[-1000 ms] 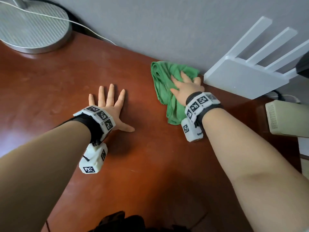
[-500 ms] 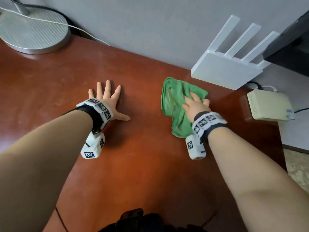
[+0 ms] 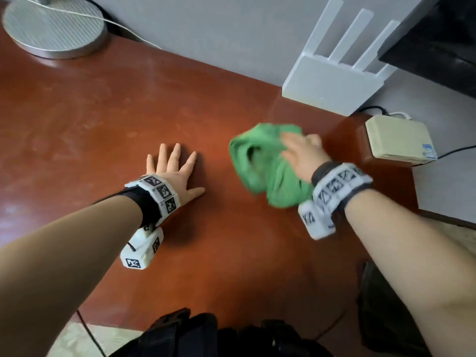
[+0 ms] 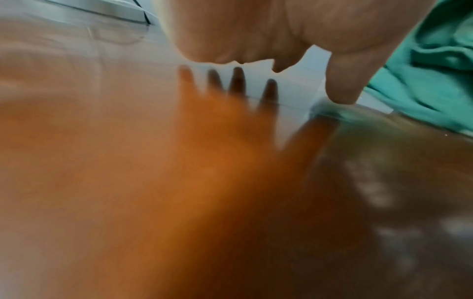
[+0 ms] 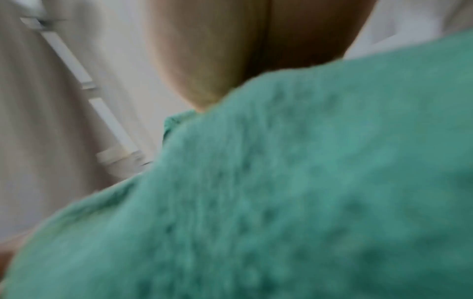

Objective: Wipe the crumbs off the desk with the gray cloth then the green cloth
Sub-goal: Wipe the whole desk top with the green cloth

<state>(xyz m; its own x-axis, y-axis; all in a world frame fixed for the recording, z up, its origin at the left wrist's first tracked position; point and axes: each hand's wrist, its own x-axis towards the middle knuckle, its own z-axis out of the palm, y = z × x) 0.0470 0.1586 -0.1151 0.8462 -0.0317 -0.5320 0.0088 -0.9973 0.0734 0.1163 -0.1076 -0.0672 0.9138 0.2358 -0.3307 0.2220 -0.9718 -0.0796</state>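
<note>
A bunched green cloth (image 3: 260, 161) lies on the red-brown desk (image 3: 103, 112), right of centre. My right hand (image 3: 304, 153) lies on top of it and presses it down; motion blur hides the exact finger pose. The cloth (image 5: 281, 192) fills the right wrist view, with a finger (image 5: 199, 60) above it. My left hand (image 3: 175, 168) rests flat on the desk just left of the cloth, fingers spread, holding nothing. In the left wrist view the palm (image 4: 256, 30) hovers over its reflection, with the cloth (image 4: 435, 70) at the right edge. No gray cloth is in view.
A white router (image 3: 332, 81) with upright antennas stands against the back wall. A beige box (image 3: 399, 140) sits at the desk's right end, with a dark screen (image 3: 438, 39) above it. A round metal lamp base (image 3: 54, 27) occupies the far left corner.
My right hand has dragged the green cloth from the back wall toward me, and the cloth has bunched up. The left hand has stayed flat in place.
</note>
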